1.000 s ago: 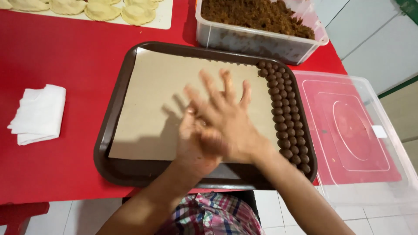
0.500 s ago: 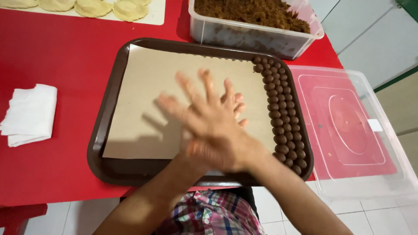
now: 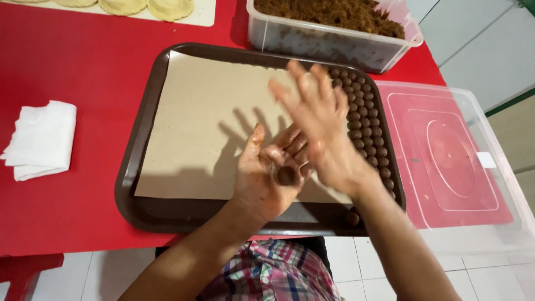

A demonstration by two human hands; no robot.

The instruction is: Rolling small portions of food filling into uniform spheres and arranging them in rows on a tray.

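Observation:
A small brown ball [image 3: 287, 175] lies on the upturned palm of my left hand [image 3: 262, 173], whose fingers are spread flat. My right hand [image 3: 317, 120] hovers just above and to the right of it, fingers straight and apart, blurred by motion. Both hands are over a dark brown tray [image 3: 139, 178] lined with tan paper [image 3: 200, 122]. Along the tray's right side stand three neat rows of finished brown balls [image 3: 365, 125].
A clear tub of brown crumbly mix [image 3: 334, 25] stands behind the tray. Its clear lid [image 3: 451, 150] lies to the right on the red table [image 3: 72, 61]. A folded white cloth [image 3: 39, 139] is at left. Pale dough rounds [image 3: 147, 8] sit on a board at the back.
My hands were pressed together, right over left, rubbing. The right hand has now slid forward and lifted off, and the brown ball shows on the left palm.

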